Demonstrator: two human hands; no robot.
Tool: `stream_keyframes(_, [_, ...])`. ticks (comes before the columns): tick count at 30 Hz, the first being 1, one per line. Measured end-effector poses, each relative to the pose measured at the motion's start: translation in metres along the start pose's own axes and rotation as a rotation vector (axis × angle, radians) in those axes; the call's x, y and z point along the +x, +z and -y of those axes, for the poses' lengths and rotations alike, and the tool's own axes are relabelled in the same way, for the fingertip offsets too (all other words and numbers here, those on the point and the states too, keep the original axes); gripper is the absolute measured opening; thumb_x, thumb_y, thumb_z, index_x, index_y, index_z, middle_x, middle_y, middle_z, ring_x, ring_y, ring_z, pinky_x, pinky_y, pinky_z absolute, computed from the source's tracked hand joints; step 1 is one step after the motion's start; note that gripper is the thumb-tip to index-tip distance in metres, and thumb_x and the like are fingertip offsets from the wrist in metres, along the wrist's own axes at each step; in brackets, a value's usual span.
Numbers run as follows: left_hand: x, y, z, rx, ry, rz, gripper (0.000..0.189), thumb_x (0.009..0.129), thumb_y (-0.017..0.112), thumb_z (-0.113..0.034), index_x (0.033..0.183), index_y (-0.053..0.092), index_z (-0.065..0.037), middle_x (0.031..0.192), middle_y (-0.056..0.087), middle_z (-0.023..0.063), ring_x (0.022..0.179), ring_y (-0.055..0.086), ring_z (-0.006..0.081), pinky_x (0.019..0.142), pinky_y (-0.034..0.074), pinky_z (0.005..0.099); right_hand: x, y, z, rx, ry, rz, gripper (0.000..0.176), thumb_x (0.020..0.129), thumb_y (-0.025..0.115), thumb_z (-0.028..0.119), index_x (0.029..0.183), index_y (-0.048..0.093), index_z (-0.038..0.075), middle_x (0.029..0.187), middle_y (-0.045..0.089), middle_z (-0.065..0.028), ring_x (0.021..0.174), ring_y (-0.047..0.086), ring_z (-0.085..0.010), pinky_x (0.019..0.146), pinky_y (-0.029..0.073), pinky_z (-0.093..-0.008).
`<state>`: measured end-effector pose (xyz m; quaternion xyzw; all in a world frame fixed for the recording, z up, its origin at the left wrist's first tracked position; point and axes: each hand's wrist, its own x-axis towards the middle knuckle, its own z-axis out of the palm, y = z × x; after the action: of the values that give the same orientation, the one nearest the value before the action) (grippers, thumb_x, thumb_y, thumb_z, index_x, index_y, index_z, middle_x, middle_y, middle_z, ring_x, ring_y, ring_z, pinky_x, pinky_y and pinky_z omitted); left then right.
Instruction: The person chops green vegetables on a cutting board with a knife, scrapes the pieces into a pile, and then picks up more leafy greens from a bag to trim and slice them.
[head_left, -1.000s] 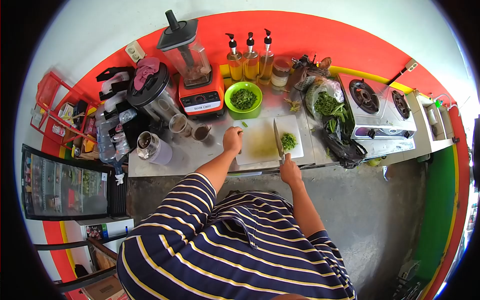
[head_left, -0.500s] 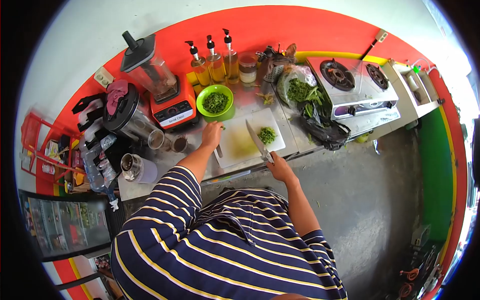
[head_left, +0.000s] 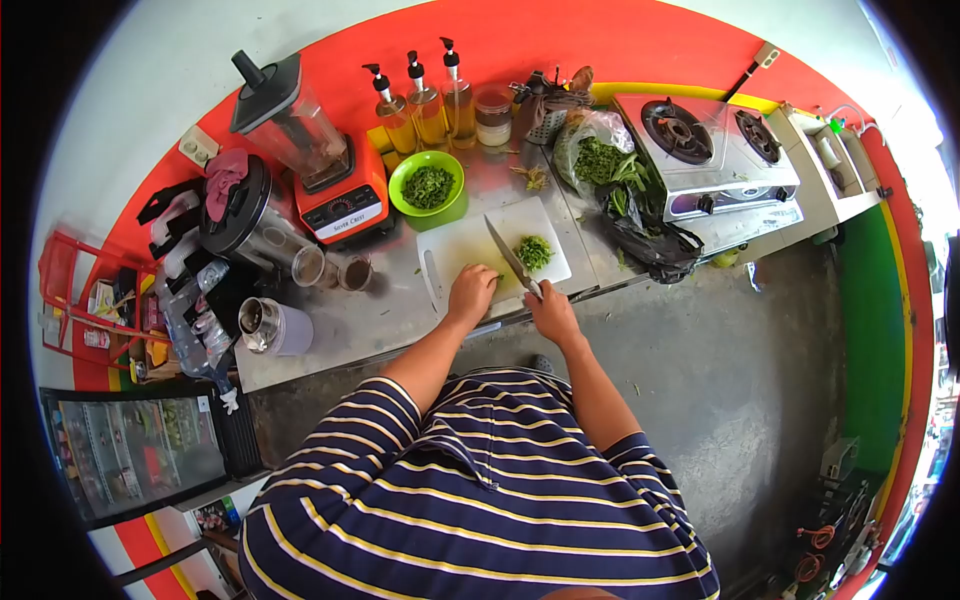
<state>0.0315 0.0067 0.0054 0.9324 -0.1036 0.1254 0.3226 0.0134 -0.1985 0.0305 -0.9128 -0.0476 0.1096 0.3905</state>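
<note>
My right hand (head_left: 552, 312) is wrapped round the handle of a kitchen knife (head_left: 509, 250). The blade slants up and left over the white cutting board (head_left: 550, 213). A small heap of chopped green leaves (head_left: 533, 252) lies on the board just right of the blade. My left hand (head_left: 474, 291) rests at the board's near edge, left of the knife, with its fingers curled together; whatever they may pinch is too small to make out. Behind the board stands a green bowl (head_left: 452, 208) filled with chopped greens (head_left: 428, 187).
A red blender (head_left: 346, 205) stands left of the bowl, with pump bottles (head_left: 427, 115) behind it. To the right lie a bag of leafy greens (head_left: 604, 160) and a black plastic bag (head_left: 655, 245) beside a two-burner stove (head_left: 705, 165). A metal-rimmed flask (head_left: 280, 328) stands at the front left.
My left hand has moved right and nearer to me, from the board's left side to its near edge beside the knife. My right hand keeps the knife in about the same place.
</note>
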Motion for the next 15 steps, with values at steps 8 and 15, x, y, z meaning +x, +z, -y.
stream_keyframes(8, [-0.007,0.001,-0.008,0.12,0.044,0.05,0.008,0.083,0.066,-0.008,0.083,0.072,-0.004,0.094,0.064,0.01,0.099,0.06,0.0325,0.086,0.051,0.0426,0.004,0.014,0.038,-0.435,0.016,0.135,0.032,0.101,0.051,0.033,0.108,0.051,0.002,0.093,0.071,-0.0261,0.087,0.07,-0.0444,0.078,0.056,-0.053])
stream_keyframes(15, [-0.002,0.004,-0.011,0.017,-0.113,-0.011,0.004,0.081,0.069,-0.007,0.082,0.071,-0.004,0.094,0.066,0.0133,0.096,0.062,0.0332,0.084,0.051,0.0422,-0.002,0.024,0.042,-0.638,0.114,0.272,0.026,0.099,0.051,0.02,0.116,0.047,0.001,0.1,0.073,-0.0211,0.096,0.073,-0.0357,0.082,0.058,-0.0446])
